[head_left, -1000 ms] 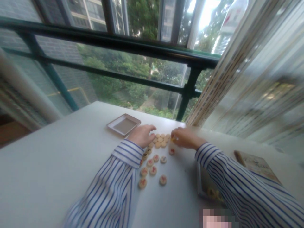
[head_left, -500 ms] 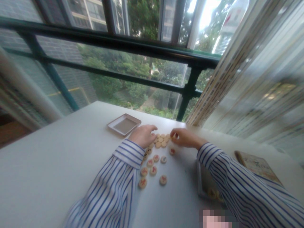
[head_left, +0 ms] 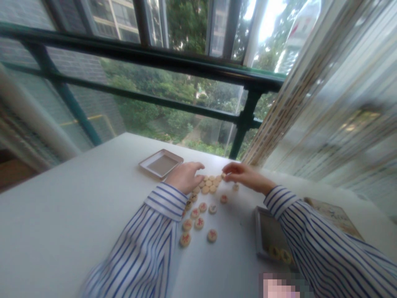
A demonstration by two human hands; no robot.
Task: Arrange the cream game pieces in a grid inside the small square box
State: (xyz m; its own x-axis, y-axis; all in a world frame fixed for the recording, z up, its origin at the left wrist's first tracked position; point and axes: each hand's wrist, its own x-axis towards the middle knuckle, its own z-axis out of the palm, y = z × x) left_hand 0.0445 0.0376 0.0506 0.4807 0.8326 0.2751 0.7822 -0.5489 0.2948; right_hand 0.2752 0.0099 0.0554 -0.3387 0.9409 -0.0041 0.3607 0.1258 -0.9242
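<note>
On the white table lies a tight cluster of face-down xiangqi pieces (head_left: 209,183), pale wood with blank backs showing. My left hand (head_left: 185,176) rests at the cluster's left side, thumb and fingers apart, holding nothing. At the cluster's right edge, my right hand (head_left: 240,174) pinches a xiangqi piece (head_left: 223,175) between thumb and fingertips. Under its wrist sits another piece (head_left: 235,187). Nearer to me, several loose pieces (head_left: 199,223) lie face up with red or dark characters. My left sleeve partly hides a few more.
An open shallow tray (head_left: 151,165) stands beyond my left hand. Below my right forearm is a box (head_left: 258,231) with several pieces in it. A patterned lid or booklet (head_left: 333,215) lies at the right. Window railing (head_left: 173,62) and a curtain (head_left: 325,124) border the table.
My right hand has shifted slightly right and turned, uncovering the piece under its wrist and the pinched piece. My left hand has hardly moved.
</note>
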